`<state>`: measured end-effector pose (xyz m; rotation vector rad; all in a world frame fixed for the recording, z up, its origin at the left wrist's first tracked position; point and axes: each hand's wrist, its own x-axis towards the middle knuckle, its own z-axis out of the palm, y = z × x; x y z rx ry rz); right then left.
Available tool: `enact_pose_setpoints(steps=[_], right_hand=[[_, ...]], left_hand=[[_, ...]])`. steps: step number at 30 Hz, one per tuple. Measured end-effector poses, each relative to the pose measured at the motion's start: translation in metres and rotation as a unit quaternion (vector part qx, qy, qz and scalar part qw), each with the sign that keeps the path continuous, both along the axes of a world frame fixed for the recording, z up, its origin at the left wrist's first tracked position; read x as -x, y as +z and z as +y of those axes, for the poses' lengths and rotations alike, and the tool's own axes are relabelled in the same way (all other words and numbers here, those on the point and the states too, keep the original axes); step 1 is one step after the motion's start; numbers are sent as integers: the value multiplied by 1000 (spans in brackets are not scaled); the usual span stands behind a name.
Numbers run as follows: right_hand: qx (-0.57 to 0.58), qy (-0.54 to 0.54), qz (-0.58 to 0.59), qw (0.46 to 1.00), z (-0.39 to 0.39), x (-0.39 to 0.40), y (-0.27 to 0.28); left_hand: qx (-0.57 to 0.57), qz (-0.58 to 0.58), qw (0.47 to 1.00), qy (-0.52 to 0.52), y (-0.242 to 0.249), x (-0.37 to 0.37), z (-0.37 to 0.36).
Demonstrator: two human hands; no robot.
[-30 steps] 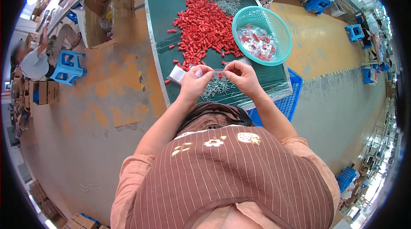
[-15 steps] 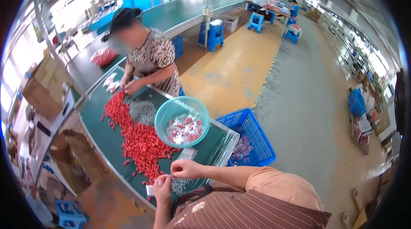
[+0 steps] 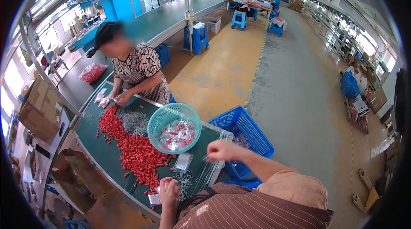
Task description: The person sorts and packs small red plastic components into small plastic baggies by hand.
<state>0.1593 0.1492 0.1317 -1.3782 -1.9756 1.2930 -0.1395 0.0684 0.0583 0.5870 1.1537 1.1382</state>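
Note:
My left hand [image 3: 170,191] is at the table's near edge, fingers curled together on a small clear plastic bag [image 3: 157,190]. Just below it lies a stack of white plastic bags [image 3: 154,200]. Small grey screws [image 3: 184,183], thin and loose, are heaped to its right. My right hand [image 3: 220,150] is raised over the table's right end, closed in a pinch; a thin greyish bit shows at the fingertips, too blurred to name. Red plastic wall plugs [image 3: 143,156] spread in a long pile. A clear bag [image 3: 183,161] lies flat below the turquoise basket [image 3: 174,106], which holds filled bags.
A blue crate [image 3: 261,139] with bagged pieces stands against the table's right end. Across the green table [image 3: 98,154], a co-worker [image 3: 139,70] handles small things beside a second grey screw pile [image 3: 135,123]. Cardboard boxes [image 3: 40,109] stand at left.
My right hand has moved away from my left, to the right and up. My left hand stays near the white bags, and the view has shifted slightly. The co-worker still works at the far end.

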Motion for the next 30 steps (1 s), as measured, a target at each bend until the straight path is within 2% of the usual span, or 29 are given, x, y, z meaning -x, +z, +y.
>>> enact_pose_setpoints(steps=[2, 3, 4, 5, 7, 8, 9, 11, 13, 16, 20, 23, 26, 30], right_hand=[[-44, -66, -230, 970, 3, -24, 27], [-149, -76, -259, 951, 6, -32, 18], [-207, -87, -238, 945, 8, -36, 10], [-247, -95, -178, 948, 6, -25, 18], [-239, -51, -82, 966, 1, 9, 24], [-215, -13, -31, 976, 0, 27, 14], [-177, 17, -4, 984, -5, 47, 9], [-84, 63, 44, 993, -16, 85, 2], [-48, 95, 83, 991, -22, 115, -11], [-15, 117, 104, 988, -30, 150, -19], [31, 115, 131, 984, -31, 172, -59], [85, 100, 190, 973, -29, 177, -56], [124, 95, 205, 966, -26, 175, -54], [84, 103, 147, 980, -21, 169, -45]], left_hand=[[9, -46, 999, 27, -6, 5, 1], [18, -68, 996, 47, -3, 5, -2], [-11, -42, 998, 44, -2, 1, -2], [53, -28, 998, -25, 7, 3, 9], [27, -5, 999, -21, 2, 2, 5], [30, 1, 999, -13, -2, 3, 2], [8, -1, 1000, 7, 18, -4, -4], [4, -68, 998, 4, 13, 3, -6], [19, -101, 994, 27, 19, 5, -13], [-5, -131, 991, 27, 21, 11, -20], [-36, -167, 985, 21, 19, 17, -27], [-25, -124, 991, 36, 27, 19, -28], [-33, -110, 993, 40, 15, 23, -27], [2, -81, 994, 77, 10, 19, -24]])
